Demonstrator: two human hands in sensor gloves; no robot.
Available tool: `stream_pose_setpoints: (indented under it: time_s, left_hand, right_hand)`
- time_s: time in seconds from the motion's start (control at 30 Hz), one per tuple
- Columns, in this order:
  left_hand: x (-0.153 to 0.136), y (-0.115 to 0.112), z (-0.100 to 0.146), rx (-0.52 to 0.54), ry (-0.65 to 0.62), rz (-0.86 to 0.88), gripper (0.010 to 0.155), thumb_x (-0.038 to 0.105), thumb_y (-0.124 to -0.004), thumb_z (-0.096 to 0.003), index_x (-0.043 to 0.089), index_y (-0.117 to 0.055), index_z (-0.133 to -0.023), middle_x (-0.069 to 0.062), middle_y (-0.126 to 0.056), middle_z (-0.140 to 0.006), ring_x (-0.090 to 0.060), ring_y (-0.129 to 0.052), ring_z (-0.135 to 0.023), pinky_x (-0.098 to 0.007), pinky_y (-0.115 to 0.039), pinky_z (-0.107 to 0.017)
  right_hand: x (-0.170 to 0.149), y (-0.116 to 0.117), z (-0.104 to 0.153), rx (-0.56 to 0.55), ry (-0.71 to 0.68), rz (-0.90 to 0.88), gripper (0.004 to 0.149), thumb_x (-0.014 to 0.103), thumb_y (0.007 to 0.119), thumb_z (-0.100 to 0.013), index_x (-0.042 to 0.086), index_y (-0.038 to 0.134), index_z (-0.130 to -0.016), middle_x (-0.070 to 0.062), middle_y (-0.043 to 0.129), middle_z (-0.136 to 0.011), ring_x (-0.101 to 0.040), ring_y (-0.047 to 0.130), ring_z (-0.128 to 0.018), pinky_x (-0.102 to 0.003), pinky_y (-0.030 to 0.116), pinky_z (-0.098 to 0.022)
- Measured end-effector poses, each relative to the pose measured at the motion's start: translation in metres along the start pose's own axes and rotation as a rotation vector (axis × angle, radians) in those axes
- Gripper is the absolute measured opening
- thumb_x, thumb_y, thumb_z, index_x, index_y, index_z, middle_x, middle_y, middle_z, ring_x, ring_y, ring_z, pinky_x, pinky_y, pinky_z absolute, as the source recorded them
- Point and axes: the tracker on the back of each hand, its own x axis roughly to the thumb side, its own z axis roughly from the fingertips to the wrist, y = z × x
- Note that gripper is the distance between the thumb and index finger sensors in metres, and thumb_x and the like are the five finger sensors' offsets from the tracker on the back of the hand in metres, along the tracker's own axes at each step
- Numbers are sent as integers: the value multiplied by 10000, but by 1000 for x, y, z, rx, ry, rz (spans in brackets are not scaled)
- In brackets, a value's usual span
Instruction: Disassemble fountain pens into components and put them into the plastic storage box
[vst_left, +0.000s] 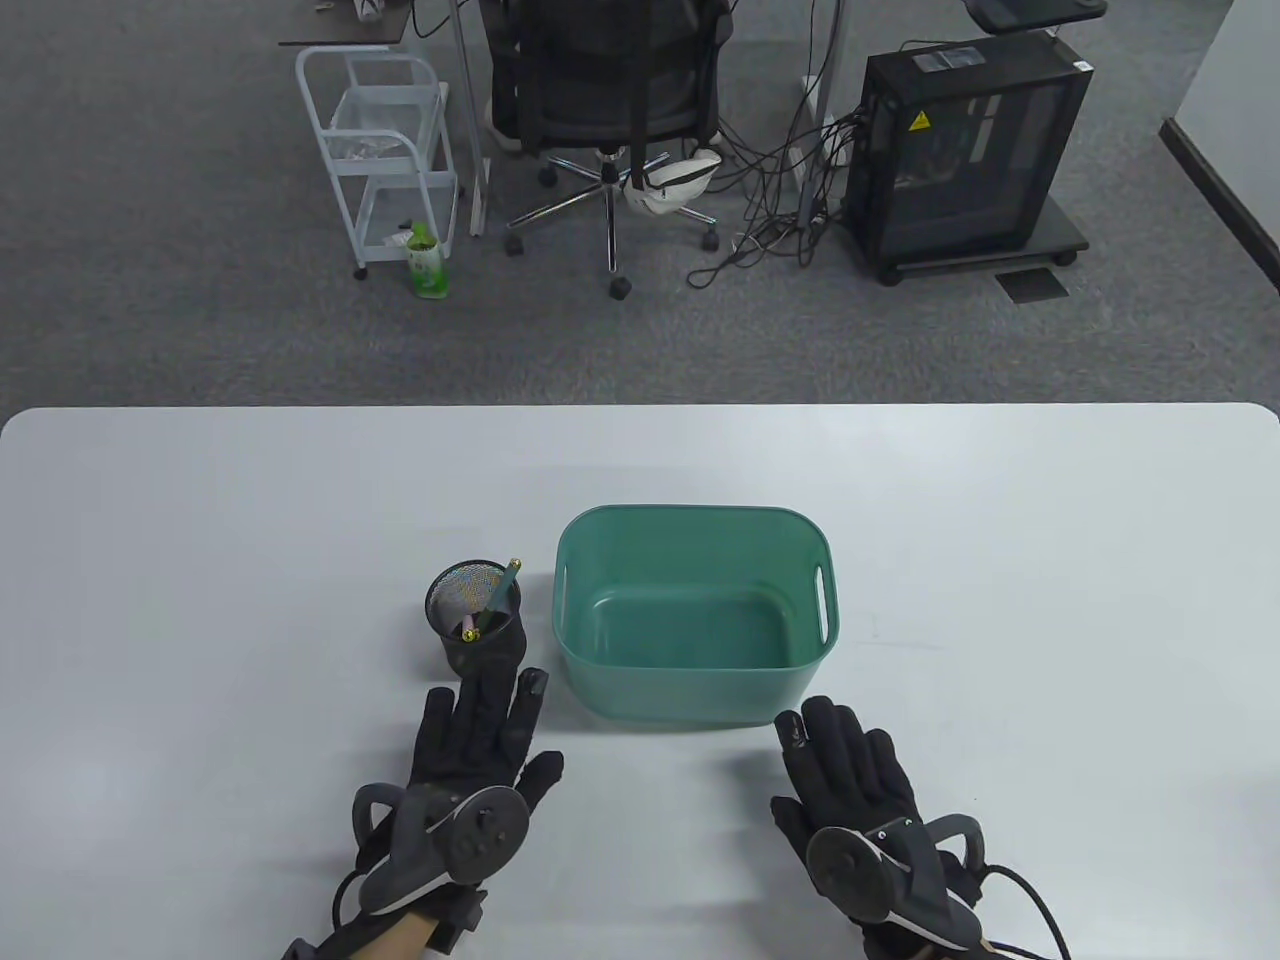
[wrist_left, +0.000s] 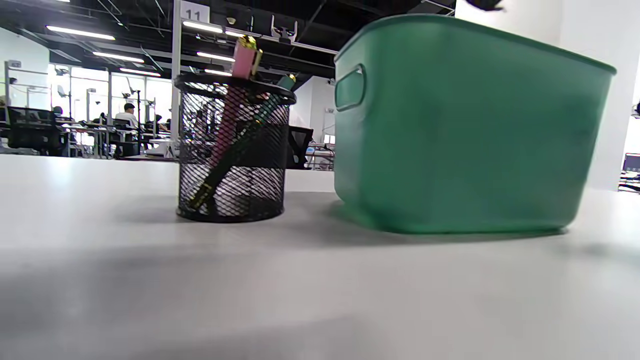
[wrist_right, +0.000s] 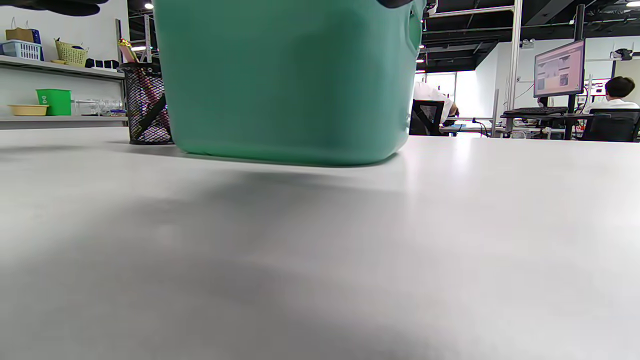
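A green plastic storage box (vst_left: 600, 690) stands at the table's middle with nothing inside; it also fills the left wrist view (wrist_left: 465, 135) and the right wrist view (wrist_right: 285, 80). Left of it is a black mesh pen cup (vst_left: 455, 645) (wrist_left: 232, 150) (wrist_right: 145, 102) holding a pink pen (wrist_left: 235, 90) and a green pen (vst_left: 497, 598) (wrist_left: 240, 145). My left hand (vst_left: 480, 735) lies flat just in front of the cup, fingers straight, holding nothing. My right hand (vst_left: 840, 750) lies flat in front of the box's right corner, also holding nothing.
The white table (vst_left: 200, 560) stretches wide on both sides. Beyond its far edge are an office chair (vst_left: 610, 90), a white cart (vst_left: 385, 150) and a black computer case (vst_left: 970, 150) on grey carpet.
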Motion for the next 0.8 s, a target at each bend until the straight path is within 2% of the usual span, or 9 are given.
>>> stream_pose_setpoints:
  time_s: [0.2, 0.33, 0.43, 0.8]
  left_hand:
    - [-22, 6, -17, -24, 55, -38, 734, 534, -516, -670, 174, -283, -1266, -164, -239, -1314, -359, -305, -1232, -574, -193, -879]
    - [-39, 8, -33, -40, 95, -24, 751, 531, -640, -645, 202, -348, -1253, -110, -318, -1314, -306, -399, -1227, -573, -218, -888]
    - [-48, 10, -42, -14, 105, -44, 725, 514, -693, -633, 216, -427, -1238, -95, -424, -1302, -290, -497, -1202, -570, -258, -890]
    - [-56, 10, -66, -52, 163, -123, 566, 459, -709, -644, 234, -647, -1159, -71, -693, -1203, -274, -673, -1087, -559, -321, -893]
  right_hand:
    - [0, 0, 1, -3, -2, -5, 702, 476, 513, -583, 161, 345, -1187, -138, 248, -1210, -357, 403, -1110, -512, 363, -814]
    - [0, 0, 1, -3, -3, -5, 700, 478, 516, -582, 164, 351, -1186, -138, 252, -1210, -359, 408, -1109, -513, 366, -814]
    - [1, 0, 1, 1, -5, -4, 699, 477, 517, -582, 164, 354, -1186, -138, 254, -1211, -358, 408, -1109, -512, 365, -814]
    - [1, 0, 2, 5, -9, -6, 700, 480, 521, -582, 166, 359, -1186, -138, 262, -1211, -356, 414, -1109, -512, 370, -814]
